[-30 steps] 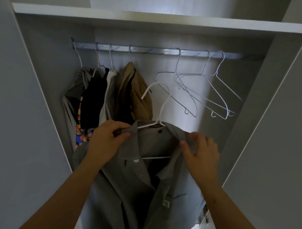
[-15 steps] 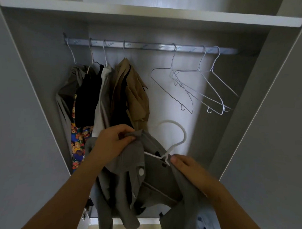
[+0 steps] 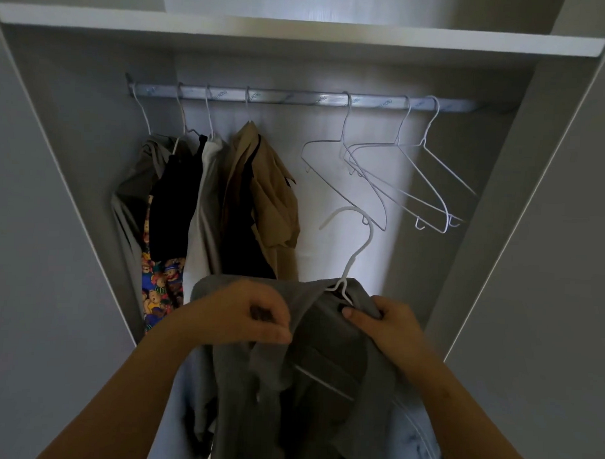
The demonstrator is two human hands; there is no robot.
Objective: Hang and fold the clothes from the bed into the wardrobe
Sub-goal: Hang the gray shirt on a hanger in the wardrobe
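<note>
clutching the grey shirt [image 3: 324,360] on its hanger [image 3: 357,252], left grip [image 3: 243,313] and right grip [image 3: 394,323] hold it unhung below the rail [image 3: 299,98] bearing several garments [image 3: 274,207]

The grey shirt [image 3: 323,367] is shown in one plain mid grey, and the hanger [image 3: 354,258] set in it is white. The wardrobe [image 3: 74,135] is finished in pale grey, its shelf [image 3: 301,33] in white, and its rail [image 3: 298,98] in silver marked with faint lettering. A drab grey garment [image 3: 134,196], a black garment [image 3: 171,204], an off-white garment [image 3: 205,208] and a tan shirt [image 3: 274,201] are seen. A printed fabric [image 3: 162,289] is covered with brown teddy bears on blue, red and green. The empty hangers [image 3: 396,141] are white.
</note>
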